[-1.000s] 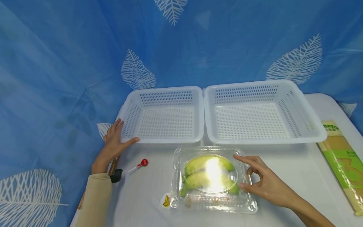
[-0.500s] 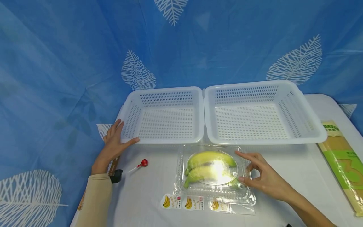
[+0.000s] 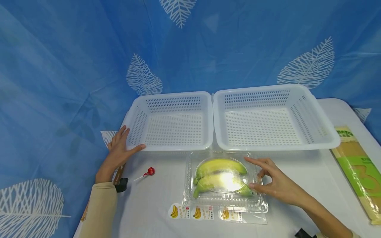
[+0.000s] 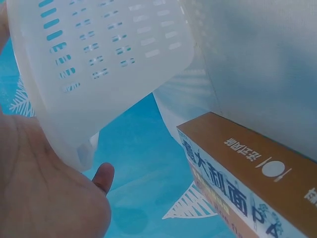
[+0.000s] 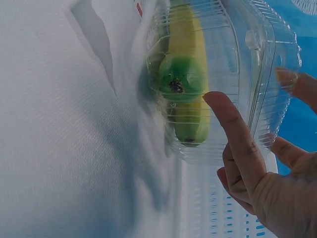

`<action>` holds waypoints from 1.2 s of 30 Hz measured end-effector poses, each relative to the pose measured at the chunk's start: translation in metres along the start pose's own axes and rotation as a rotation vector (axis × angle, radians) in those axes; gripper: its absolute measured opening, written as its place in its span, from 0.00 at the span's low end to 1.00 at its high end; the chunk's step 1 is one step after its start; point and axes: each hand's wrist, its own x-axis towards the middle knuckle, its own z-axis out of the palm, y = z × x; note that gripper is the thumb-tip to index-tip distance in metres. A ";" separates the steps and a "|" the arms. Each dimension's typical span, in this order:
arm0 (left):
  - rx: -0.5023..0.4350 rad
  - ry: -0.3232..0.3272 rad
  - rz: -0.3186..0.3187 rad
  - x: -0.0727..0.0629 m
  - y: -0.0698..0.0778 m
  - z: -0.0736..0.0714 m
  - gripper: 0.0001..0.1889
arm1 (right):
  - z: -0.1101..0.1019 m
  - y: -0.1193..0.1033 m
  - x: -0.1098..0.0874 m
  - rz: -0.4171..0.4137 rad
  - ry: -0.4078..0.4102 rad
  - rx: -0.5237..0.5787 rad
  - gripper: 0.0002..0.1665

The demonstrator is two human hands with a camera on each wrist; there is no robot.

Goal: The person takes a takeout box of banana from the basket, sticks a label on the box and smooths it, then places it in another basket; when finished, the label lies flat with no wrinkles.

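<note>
My right hand (image 3: 276, 183) holds the right end of a clear plastic clamshell container (image 3: 190, 195), thumb and forefinger apart at its lid. Inside lie yellow-green bananas (image 3: 218, 167); through the wall in the right wrist view the green banana ends (image 5: 181, 77) show. My left hand (image 3: 119, 152) spans the front left corner of the left white basket (image 3: 175, 147), thumb along the front rim and fingers along the side. A strip of banana stickers (image 3: 202, 212) lies at the container's front edge, partly beneath it.
A second white basket (image 3: 276, 147) stands to the right of the first. On the table (image 3: 148, 205) a red lollipop (image 3: 151, 171) lies at left. A brown pasta box (image 4: 257, 163) is by my left forearm. A green and tan packet (image 3: 357, 172) lies far right.
During the first half second, my right hand shifted the container away from me toward the baskets, bringing the sticker strip into view. Since then it has stayed put. My left hand has not moved.
</note>
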 end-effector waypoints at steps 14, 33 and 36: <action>0.064 0.043 0.058 -0.004 0.005 0.002 0.55 | -0.001 0.003 0.005 0.039 -0.037 0.046 0.44; -0.052 0.037 0.466 -0.118 0.062 0.067 0.34 | -0.008 0.008 -0.005 -0.039 -0.067 0.148 0.44; -0.107 -0.114 0.431 -0.123 0.057 0.084 0.30 | -0.010 0.009 -0.007 -0.040 -0.066 0.174 0.44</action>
